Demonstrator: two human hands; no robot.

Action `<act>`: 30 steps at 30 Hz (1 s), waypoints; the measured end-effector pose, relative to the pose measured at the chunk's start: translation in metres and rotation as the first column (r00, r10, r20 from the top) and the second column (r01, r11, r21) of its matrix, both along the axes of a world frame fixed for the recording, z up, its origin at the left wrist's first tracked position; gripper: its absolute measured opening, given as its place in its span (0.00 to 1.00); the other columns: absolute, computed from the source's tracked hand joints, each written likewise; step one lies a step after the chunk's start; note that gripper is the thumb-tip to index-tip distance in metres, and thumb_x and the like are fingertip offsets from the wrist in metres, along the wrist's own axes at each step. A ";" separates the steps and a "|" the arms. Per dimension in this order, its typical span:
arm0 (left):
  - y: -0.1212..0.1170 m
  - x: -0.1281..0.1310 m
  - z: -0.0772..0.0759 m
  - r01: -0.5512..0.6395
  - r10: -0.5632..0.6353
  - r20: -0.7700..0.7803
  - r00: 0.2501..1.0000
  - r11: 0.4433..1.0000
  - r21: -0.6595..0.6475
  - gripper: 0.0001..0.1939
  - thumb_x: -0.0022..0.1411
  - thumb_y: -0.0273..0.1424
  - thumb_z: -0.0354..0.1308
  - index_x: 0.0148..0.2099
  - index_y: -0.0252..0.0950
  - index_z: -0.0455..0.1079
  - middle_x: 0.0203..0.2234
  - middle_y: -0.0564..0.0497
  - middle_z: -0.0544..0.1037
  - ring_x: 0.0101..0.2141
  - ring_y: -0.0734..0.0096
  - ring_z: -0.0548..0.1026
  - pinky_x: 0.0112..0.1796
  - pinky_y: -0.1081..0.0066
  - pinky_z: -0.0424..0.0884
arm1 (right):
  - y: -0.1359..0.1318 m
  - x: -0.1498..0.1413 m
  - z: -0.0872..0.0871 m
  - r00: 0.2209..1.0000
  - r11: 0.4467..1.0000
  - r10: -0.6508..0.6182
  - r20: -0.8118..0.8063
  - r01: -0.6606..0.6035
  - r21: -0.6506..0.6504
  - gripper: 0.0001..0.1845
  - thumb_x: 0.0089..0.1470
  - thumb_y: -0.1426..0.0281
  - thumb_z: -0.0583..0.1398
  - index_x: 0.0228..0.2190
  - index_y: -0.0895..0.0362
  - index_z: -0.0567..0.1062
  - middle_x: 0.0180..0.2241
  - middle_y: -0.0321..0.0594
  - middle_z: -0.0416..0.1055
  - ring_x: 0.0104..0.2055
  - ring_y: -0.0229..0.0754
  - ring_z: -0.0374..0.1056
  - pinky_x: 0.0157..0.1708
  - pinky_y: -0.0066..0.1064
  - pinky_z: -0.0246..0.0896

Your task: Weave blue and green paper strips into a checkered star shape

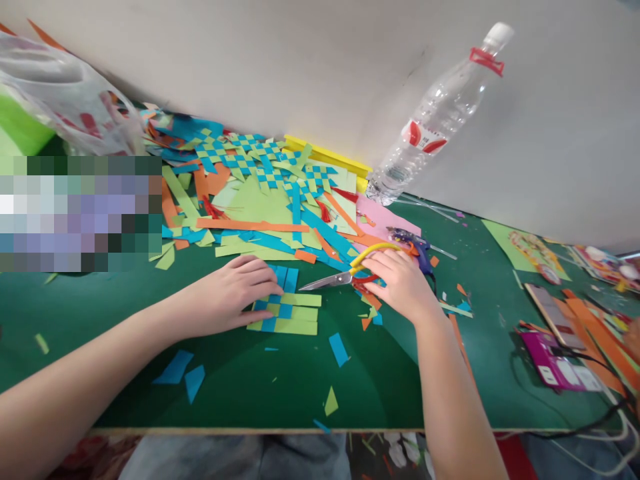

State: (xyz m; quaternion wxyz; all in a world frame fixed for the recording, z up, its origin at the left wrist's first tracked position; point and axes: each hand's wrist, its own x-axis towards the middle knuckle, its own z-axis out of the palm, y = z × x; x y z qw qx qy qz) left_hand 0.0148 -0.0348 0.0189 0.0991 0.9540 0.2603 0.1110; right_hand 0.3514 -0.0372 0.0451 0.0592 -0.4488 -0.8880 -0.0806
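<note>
My left hand [233, 297] lies flat, fingers stretched out, pressing on the left part of a small woven mat of blue and light-green paper strips [290, 313] on the green table [280, 387]. My right hand [397, 280] rests on the handles of yellow-handled scissors [350, 273], fingers curled around them. The blades lie nearly shut on the table and point left toward the woven mat.
A heap of woven pieces and green, blue and orange paper strips [260, 193] fills the back of the table. A clear plastic bottle [440, 113] stands behind it, a glue gun [415, 243] beside my right hand. A phone [553, 313] and cables lie at right. Scraps dot the table.
</note>
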 end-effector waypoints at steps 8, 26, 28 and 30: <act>0.000 -0.001 -0.002 0.002 -0.002 -0.016 1.000 1.000 -0.007 0.15 0.63 0.41 0.51 0.48 0.42 0.69 0.40 0.48 0.74 0.43 0.62 0.69 0.48 0.60 0.61 | 0.003 0.010 -0.002 0.992 0.999 -0.048 -0.119 0.050 0.015 0.17 0.52 0.67 0.60 0.45 0.57 0.71 0.44 0.45 0.72 0.48 0.49 0.66 0.48 0.44 0.61; -0.001 -0.001 -0.001 -0.007 0.009 0.038 0.999 0.999 -0.035 0.14 0.62 0.40 0.53 0.48 0.42 0.70 0.39 0.49 0.74 0.42 0.63 0.69 0.48 0.61 0.62 | 0.004 0.019 -0.008 0.859 0.829 -0.427 -0.282 0.497 0.257 0.22 0.51 0.61 0.58 0.46 0.58 0.69 0.43 0.50 0.73 0.43 0.53 0.70 0.38 0.41 0.66; -0.001 -0.001 -0.001 -0.004 0.005 0.043 0.999 1.000 -0.029 0.14 0.62 0.40 0.53 0.48 0.42 0.70 0.39 0.49 0.74 0.42 0.63 0.69 0.48 0.61 0.62 | 0.004 0.019 -0.007 0.835 0.802 -0.456 -0.309 0.536 0.263 0.22 0.50 0.61 0.58 0.46 0.58 0.69 0.42 0.49 0.73 0.42 0.53 0.70 0.36 0.40 0.66; -0.001 0.000 -0.001 0.001 0.000 0.041 0.999 1.000 -0.022 0.14 0.62 0.40 0.53 0.48 0.42 0.71 0.39 0.49 0.74 0.42 0.63 0.69 0.48 0.61 0.62 | 0.004 0.018 -0.007 0.824 0.792 -0.466 -0.323 0.551 0.262 0.22 0.50 0.60 0.58 0.45 0.57 0.70 0.42 0.48 0.73 0.42 0.53 0.70 0.35 0.39 0.66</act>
